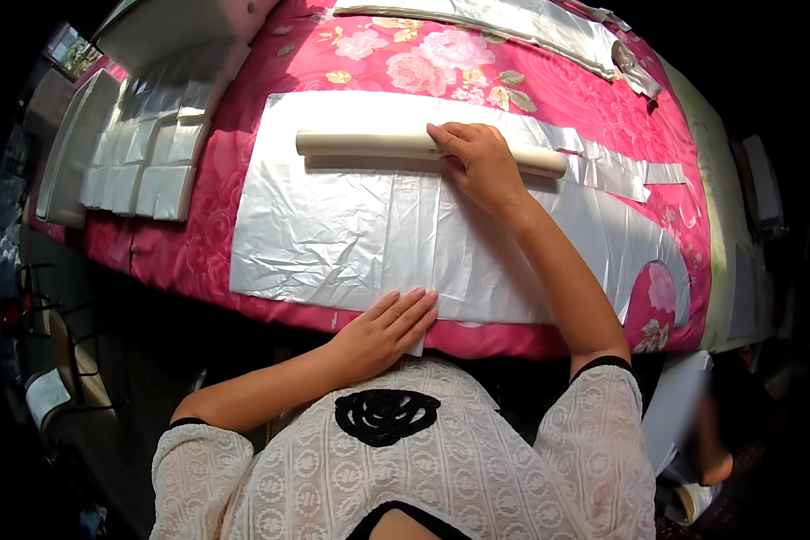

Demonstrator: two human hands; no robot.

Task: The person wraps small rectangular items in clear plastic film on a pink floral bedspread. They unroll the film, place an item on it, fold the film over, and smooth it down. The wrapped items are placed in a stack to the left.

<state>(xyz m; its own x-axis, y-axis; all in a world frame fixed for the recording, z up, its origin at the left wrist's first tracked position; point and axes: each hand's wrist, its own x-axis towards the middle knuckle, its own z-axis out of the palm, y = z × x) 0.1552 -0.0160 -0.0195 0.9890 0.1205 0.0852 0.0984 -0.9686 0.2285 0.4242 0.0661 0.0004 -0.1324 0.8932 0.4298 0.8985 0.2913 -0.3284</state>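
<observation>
A white plastic carrier bag (324,243) lies spread on the pink flowered cloth, creased on its left half, with its cut-out handles toward the right. Across its far part rests a long cream-white tube (360,144), tilted slightly down to the right. My right hand (481,166) is closed over this tube right of its middle, fingers on the far side. Near the cloth's front edge, my left hand (387,328) lies with fingers stretched out on the bag's near edge. A narrow strip of the plastic hangs down beside its fingertips.
Several stacks of folded white plastic bags (144,162) stand at the left, next to white box-like containers (175,31). More flat white bags (513,27) lie along the far side. The pink flowered cloth (324,67) covers the table. A pale green cloth (715,225) borders its right side.
</observation>
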